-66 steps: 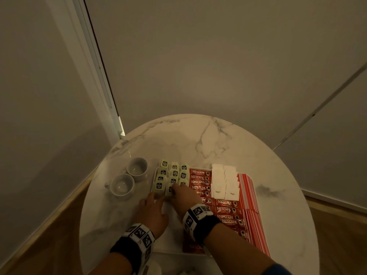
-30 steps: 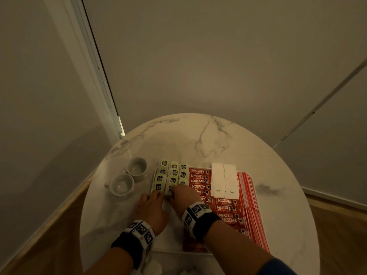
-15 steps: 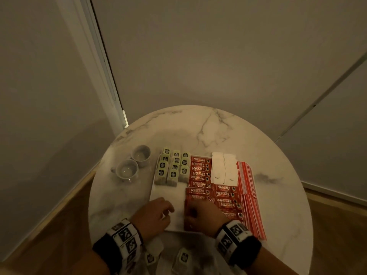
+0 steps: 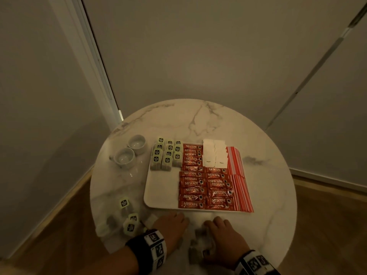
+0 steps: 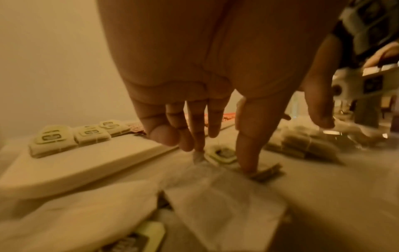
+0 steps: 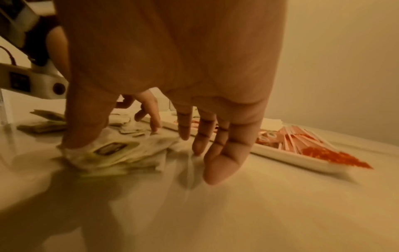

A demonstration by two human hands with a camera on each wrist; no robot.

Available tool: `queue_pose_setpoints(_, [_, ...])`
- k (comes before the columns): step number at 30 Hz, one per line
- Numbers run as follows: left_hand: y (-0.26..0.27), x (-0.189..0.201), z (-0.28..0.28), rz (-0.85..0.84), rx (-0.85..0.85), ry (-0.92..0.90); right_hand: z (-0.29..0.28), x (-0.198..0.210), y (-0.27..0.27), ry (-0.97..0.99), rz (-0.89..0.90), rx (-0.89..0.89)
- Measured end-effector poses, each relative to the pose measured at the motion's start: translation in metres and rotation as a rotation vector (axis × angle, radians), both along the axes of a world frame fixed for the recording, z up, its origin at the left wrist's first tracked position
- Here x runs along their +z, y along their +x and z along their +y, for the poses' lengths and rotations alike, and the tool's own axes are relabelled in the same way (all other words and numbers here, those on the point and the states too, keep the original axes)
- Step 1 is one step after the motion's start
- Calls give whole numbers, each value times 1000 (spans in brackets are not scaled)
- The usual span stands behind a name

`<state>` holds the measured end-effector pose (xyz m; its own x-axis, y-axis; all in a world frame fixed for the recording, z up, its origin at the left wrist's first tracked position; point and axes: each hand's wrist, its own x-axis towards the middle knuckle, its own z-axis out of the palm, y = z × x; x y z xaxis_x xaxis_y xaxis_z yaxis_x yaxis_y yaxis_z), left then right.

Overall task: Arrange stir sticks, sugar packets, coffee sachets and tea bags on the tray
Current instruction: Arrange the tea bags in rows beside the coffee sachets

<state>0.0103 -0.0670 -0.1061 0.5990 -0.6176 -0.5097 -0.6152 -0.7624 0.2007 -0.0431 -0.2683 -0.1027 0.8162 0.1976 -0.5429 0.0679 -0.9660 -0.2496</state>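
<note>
A white tray [image 4: 162,189] lies mid-table. On it are rows of green-tagged tea bags [image 4: 166,153] at the far left, red coffee sachets [image 4: 204,187], white sugar packets [image 4: 215,155] and red-striped stir sticks [image 4: 238,175] along the right. Loose tea bags [image 4: 129,221] lie on the table in front of the tray. My left hand [image 4: 176,219] reaches down with straight fingers, its index fingertip [image 5: 248,168] pressing a loose tea bag [image 5: 265,172]. My right hand [image 4: 216,223] is spread over a small pile of tea bags [image 6: 112,150], thumb resting on it.
Two white cups [image 4: 129,153] stand left of the tray on the round marble table [image 4: 268,195]. Walls close in behind, and a wooden floor shows on both sides. The table's front edge is right by my wrists.
Both hands have pulled back from the tea bag rows on the tray to the loose tea bags at the table's near edge. The view has tilted down.
</note>
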Motion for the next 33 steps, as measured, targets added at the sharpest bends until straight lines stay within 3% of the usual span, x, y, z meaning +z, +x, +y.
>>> queue_pose_setpoints(6, [5, 5, -14, -51, 39, 51, 11, -12, -7, -4, -50, -105])
queue_pose_setpoints(11, [9, 9, -10, 44, 100, 9, 11, -14, -1, 72, -54, -162])
queue_pose_setpoints(20, [20, 31, 11, 505, 798, -720, -13, -4, 5, 208, -107, -330])
queue_pose_setpoints(26, [37, 49, 20, 812, 1208, -1065, -17, 7, 14, 212, -83, -340])
queue_pose_setpoints(29, [43, 56, 22, 857, 1318, -1157, -17, 16, 20, 200, -74, -273])
queue_pose_setpoints(33, [49, 57, 24, 846, 1325, -1216, -13, 31, 40, 211, -21, -179])
